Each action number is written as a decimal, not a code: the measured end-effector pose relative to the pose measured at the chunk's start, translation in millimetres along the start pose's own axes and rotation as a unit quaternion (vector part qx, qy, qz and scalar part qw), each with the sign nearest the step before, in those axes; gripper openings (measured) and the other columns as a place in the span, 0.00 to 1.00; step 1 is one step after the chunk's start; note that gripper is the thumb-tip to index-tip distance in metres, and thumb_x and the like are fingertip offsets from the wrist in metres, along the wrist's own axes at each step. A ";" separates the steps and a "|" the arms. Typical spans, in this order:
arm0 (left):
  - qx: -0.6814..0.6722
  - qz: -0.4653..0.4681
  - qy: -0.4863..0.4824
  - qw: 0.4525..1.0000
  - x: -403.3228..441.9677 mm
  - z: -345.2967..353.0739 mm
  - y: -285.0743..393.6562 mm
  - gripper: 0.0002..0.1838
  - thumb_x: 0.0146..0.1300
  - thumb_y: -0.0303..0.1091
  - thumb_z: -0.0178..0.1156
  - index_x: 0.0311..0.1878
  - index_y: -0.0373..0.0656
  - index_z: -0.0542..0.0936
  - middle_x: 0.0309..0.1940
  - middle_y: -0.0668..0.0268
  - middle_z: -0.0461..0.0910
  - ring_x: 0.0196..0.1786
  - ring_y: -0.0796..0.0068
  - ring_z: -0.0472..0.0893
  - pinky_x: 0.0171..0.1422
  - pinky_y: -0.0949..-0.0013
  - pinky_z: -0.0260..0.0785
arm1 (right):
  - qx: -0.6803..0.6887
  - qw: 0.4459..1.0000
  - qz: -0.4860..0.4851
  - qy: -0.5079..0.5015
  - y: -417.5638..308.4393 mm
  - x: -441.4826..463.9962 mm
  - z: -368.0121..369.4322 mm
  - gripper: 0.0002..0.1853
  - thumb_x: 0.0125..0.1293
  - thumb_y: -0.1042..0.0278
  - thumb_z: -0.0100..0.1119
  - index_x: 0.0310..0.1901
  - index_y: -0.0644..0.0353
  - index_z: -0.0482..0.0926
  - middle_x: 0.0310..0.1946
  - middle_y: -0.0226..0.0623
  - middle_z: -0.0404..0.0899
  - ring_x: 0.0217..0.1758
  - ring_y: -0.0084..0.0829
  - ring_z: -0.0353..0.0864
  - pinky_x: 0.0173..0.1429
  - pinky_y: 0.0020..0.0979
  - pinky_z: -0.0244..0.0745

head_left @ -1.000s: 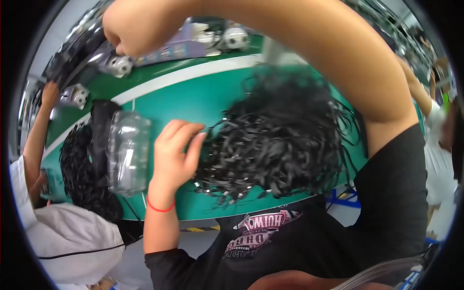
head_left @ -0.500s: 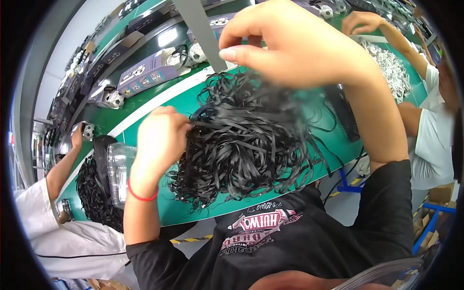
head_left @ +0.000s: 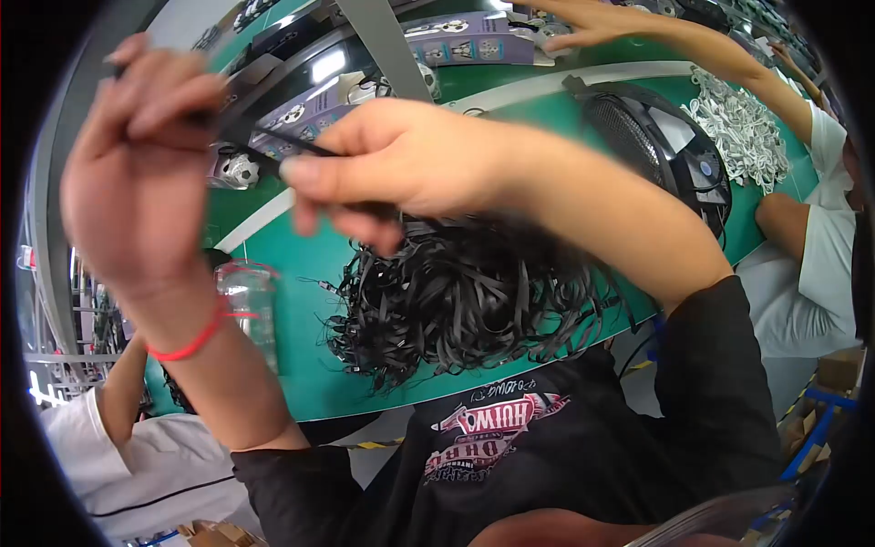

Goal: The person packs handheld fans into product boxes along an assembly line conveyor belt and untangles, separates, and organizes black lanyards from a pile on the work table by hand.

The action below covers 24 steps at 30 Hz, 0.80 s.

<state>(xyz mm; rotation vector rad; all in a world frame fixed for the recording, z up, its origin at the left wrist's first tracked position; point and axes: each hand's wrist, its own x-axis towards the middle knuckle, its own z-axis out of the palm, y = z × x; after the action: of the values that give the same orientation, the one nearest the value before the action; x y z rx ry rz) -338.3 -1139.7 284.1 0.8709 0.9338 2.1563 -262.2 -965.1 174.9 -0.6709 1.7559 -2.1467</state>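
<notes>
My left hand (head_left: 141, 164) is raised at the left, its blurred fingers curled round a thin black strap (head_left: 287, 139). This strap runs across to my right hand (head_left: 392, 164), whose thumb and fingers pinch it. Both hands are in the air, the right one above the near-left part of a large tangled pile of black straps (head_left: 474, 310). Small end pieces show along the pile's left edge. Motion blur hides the exact grip of the left fingers.
On the green table (head_left: 301, 365), a clear plastic container (head_left: 251, 305) stands left of the pile. A round black mesh-covered object (head_left: 629, 132) and white cords (head_left: 743, 137) lie right. Printed boxes (head_left: 465, 41) and a small football (head_left: 240, 171) are behind. A co-worker's arm (head_left: 674, 36) reaches across.
My left hand has risen up and left from the pile. My right hand has come down and left, and a black strap now stretches between them. The round mesh object is now in fuller view.
</notes>
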 end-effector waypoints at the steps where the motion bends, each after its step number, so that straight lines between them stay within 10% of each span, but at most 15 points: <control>1: 0.003 -0.001 -0.002 1.000 3.4 -6.6 31.0 0.07 0.71 0.23 0.44 0.34 0.36 0.67 0.23 0.67 0.62 0.27 0.76 0.61 0.35 0.74 0.59 | 0.000 1.000 0.001 0.001 0.3 -2.8 -4.6 0.21 0.74 0.50 0.55 0.45 0.66 0.79 0.22 0.25 0.76 0.23 0.18 0.73 0.31 0.24 0.72; 5: 0.049 0.107 0.032 0.993 -24.8 -68.6 112.4 0.11 0.66 0.20 0.44 0.26 0.42 0.59 0.20 0.68 0.55 0.25 0.76 0.56 0.30 0.72 0.51 | 0.095 0.995 -0.032 0.003 -2.1 -31.9 -41.2 0.19 0.75 0.51 0.54 0.39 0.62 0.79 0.20 0.21 0.72 0.20 0.12 0.66 0.27 0.19 0.64; 10: 0.063 0.274 0.028 0.959 -57.6 -139.3 160.4 0.09 0.67 0.21 0.45 0.28 0.37 0.64 0.23 0.68 0.56 0.26 0.76 0.56 0.31 0.72 0.51 | -0.193 0.968 0.041 0.153 -11.7 -74.2 -77.7 0.18 0.72 0.51 0.57 0.35 0.60 0.81 0.18 0.22 0.70 0.20 0.17 0.67 0.27 0.24 0.64; 13: 0.112 0.166 0.173 0.964 -55.3 -94.1 94.2 0.08 0.72 0.26 0.46 0.38 0.32 0.71 0.26 0.69 0.58 0.29 0.75 0.57 0.33 0.73 0.52 | -0.292 0.931 0.010 0.220 -28.4 -65.5 -60.2 0.18 0.72 0.52 0.58 0.34 0.59 0.82 0.19 0.22 0.71 0.22 0.17 0.68 0.27 0.24 0.65; 16: 0.114 0.040 0.055 0.991 -33.9 -83.0 12.2 0.10 0.74 0.30 0.48 0.48 0.32 0.74 0.37 0.64 0.69 0.40 0.72 0.68 0.42 0.73 0.63 | -0.368 0.892 -0.039 0.260 -40.8 -40.0 -34.2 0.17 0.74 0.53 0.56 0.32 0.57 0.81 0.24 0.20 0.76 0.26 0.11 0.68 0.28 0.19 0.61; 22: -0.004 -0.049 0.214 0.976 25.3 -48.1 -127.6 0.12 0.75 0.34 0.47 0.47 0.37 0.77 0.36 0.63 0.74 0.41 0.75 0.73 0.45 0.72 0.67 | -0.709 0.642 -0.120 0.266 -35.2 7.2 -32.4 0.23 0.61 0.48 0.65 0.43 0.64 0.85 0.20 0.37 0.79 0.32 0.40 0.85 0.41 0.41 0.78; 24: -0.096 -0.115 -0.033 0.988 31.2 -81.1 -126.3 0.13 0.75 0.35 0.46 0.46 0.37 0.76 0.31 0.66 0.70 0.36 0.77 0.69 0.42 0.72 0.65 | -0.641 0.679 -0.164 0.318 -22.3 9.8 -42.1 0.20 0.65 0.50 0.62 0.41 0.61 0.83 0.22 0.32 0.78 0.31 0.31 0.80 0.37 0.34 0.73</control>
<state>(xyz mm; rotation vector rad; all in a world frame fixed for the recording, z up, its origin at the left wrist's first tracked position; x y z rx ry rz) -383.3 -1076.7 151.7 0.6986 0.7414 1.9688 -290.9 -929.7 192.0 -0.4735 3.7609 -0.8912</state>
